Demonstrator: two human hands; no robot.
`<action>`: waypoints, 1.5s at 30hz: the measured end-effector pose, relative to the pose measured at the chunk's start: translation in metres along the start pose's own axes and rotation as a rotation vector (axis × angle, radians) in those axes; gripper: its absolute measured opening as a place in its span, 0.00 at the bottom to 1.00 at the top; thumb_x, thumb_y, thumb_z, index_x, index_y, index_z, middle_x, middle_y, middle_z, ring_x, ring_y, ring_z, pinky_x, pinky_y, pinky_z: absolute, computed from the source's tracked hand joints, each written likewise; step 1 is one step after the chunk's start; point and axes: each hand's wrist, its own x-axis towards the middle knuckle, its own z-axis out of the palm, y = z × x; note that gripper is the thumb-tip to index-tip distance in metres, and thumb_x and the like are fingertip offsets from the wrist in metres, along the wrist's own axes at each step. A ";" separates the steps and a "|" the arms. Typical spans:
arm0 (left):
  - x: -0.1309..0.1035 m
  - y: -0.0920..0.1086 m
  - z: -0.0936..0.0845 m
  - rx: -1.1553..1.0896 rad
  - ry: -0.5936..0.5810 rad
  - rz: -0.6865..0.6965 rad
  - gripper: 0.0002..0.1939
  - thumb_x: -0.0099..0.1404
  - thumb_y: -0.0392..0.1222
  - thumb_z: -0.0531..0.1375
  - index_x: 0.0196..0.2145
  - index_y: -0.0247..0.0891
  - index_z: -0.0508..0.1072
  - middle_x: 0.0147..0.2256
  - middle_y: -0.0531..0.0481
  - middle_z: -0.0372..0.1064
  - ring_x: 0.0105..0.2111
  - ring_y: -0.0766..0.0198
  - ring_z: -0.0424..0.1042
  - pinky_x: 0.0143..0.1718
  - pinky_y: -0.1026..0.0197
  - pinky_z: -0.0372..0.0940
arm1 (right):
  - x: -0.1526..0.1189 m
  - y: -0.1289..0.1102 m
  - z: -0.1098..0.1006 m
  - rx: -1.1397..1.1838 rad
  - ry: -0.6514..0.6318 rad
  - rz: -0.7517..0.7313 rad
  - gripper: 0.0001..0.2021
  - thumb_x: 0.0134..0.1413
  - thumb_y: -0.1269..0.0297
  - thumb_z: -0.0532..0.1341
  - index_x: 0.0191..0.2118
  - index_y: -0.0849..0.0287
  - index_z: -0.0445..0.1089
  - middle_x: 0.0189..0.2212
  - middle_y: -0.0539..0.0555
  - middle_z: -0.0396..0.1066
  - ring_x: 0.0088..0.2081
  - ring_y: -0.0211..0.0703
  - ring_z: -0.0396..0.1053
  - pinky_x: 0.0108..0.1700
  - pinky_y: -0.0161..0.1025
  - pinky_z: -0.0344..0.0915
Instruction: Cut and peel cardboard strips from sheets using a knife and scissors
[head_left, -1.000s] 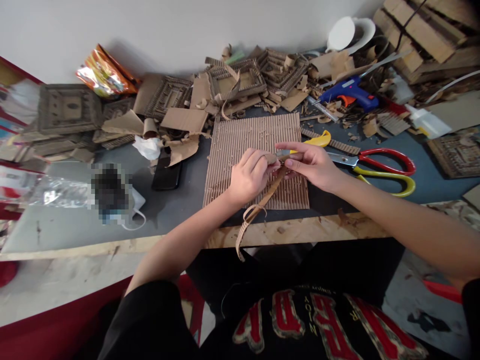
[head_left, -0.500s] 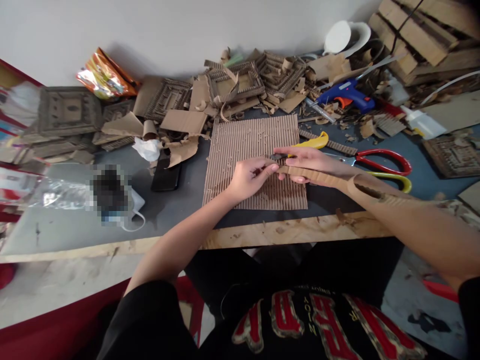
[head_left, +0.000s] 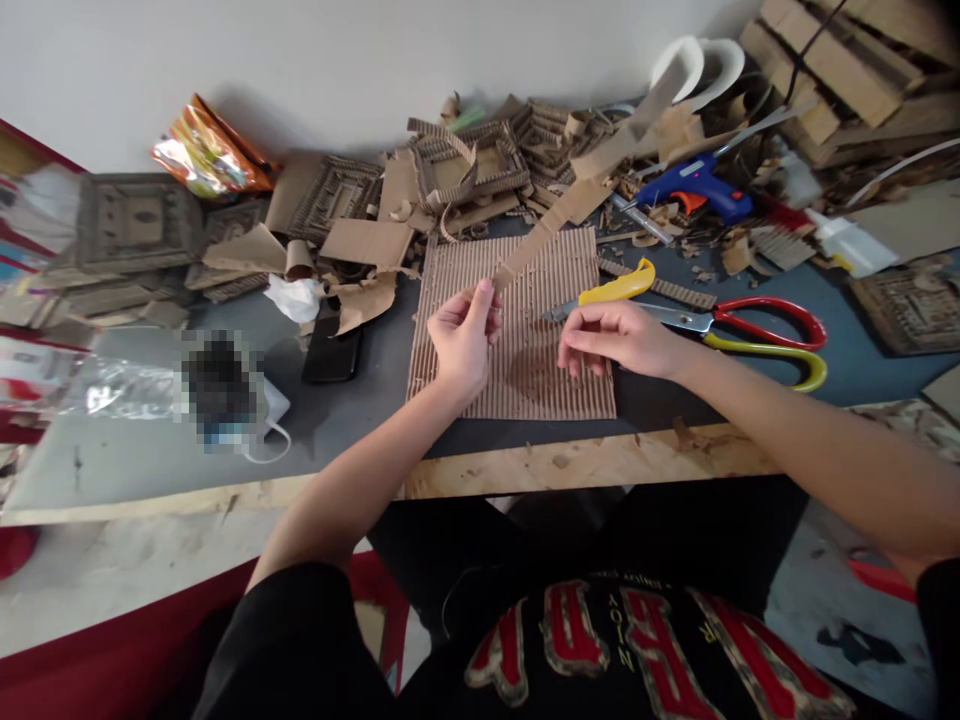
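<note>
In my left hand [head_left: 461, 335] the end of a long, narrow cardboard strip [head_left: 551, 222] is pinched between thumb and fingers. The strip slants up and away to the far right. My right hand [head_left: 615, 338] has loosely curled fingers, slightly apart, with nothing visible in them. Both hands are over a ridged corrugated cardboard sheet [head_left: 510, 385]. Just beyond my right hand is a yellow-handled tool [head_left: 619, 283]. Large scissors [head_left: 772, 315] with one red and one yellow handle lie to its right; their blades are partly hidden behind the hand.
Cardboard frames [head_left: 487, 165] and scraps crowd the back of the table. A blue glue gun [head_left: 697, 190] and a white bottle [head_left: 855, 243] are at right. A black phone [head_left: 332, 345], crumpled tissue [head_left: 295, 298] and orange foil bag [head_left: 214, 150] are at left.
The strip has swung from lying across my right forearm to pointing away toward the back right. My right hand has come off it and curled its fingers; my left hand has shifted slightly left.
</note>
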 end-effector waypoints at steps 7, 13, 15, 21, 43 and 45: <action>-0.019 -0.012 0.007 0.124 -0.148 -0.129 0.18 0.56 0.54 0.68 0.27 0.35 0.75 0.25 0.52 0.74 0.18 0.75 0.69 0.15 0.72 0.61 | 0.001 0.008 0.018 -0.859 0.588 -0.487 0.08 0.55 0.60 0.63 0.38 0.58 0.72 0.33 0.53 0.76 0.35 0.42 0.72 0.38 0.39 0.68; -0.021 -0.013 0.006 0.182 -0.293 -0.089 0.17 0.55 0.54 0.69 0.29 0.36 0.78 0.27 0.51 0.76 0.25 0.71 0.74 0.22 0.71 0.68 | 0.001 0.008 0.017 -0.785 0.614 -0.548 0.08 0.56 0.61 0.64 0.38 0.59 0.76 0.36 0.55 0.78 0.39 0.44 0.76 0.43 0.41 0.71; -0.021 -0.012 0.005 0.211 -0.304 -0.038 0.16 0.55 0.53 0.68 0.29 0.36 0.79 0.28 0.51 0.77 0.26 0.71 0.74 0.24 0.71 0.69 | 0.001 0.006 0.017 -0.712 0.591 -0.536 0.07 0.56 0.63 0.64 0.38 0.58 0.77 0.36 0.54 0.79 0.39 0.44 0.76 0.42 0.40 0.72; -0.030 -0.008 0.004 0.417 -0.301 0.181 0.09 0.61 0.45 0.65 0.32 0.36 0.80 0.30 0.49 0.79 0.29 0.68 0.77 0.30 0.66 0.72 | 0.000 0.005 0.018 -0.449 0.564 -0.355 0.05 0.53 0.65 0.65 0.34 0.58 0.78 0.34 0.52 0.79 0.35 0.41 0.76 0.35 0.36 0.73; -0.028 -0.006 0.001 0.689 -0.332 0.248 0.09 0.61 0.44 0.63 0.29 0.37 0.79 0.24 0.52 0.75 0.21 0.71 0.68 0.21 0.68 0.60 | -0.002 0.001 0.018 -0.607 0.517 -0.293 0.04 0.50 0.68 0.63 0.29 0.60 0.75 0.28 0.52 0.76 0.25 0.36 0.67 0.29 0.35 0.63; -0.028 -0.007 0.000 0.696 -0.325 0.235 0.08 0.60 0.44 0.63 0.29 0.37 0.78 0.23 0.52 0.73 0.20 0.71 0.66 0.21 0.68 0.59 | -0.002 0.002 0.019 -0.565 0.507 -0.248 0.04 0.49 0.67 0.63 0.29 0.60 0.75 0.27 0.51 0.75 0.24 0.35 0.66 0.28 0.35 0.61</action>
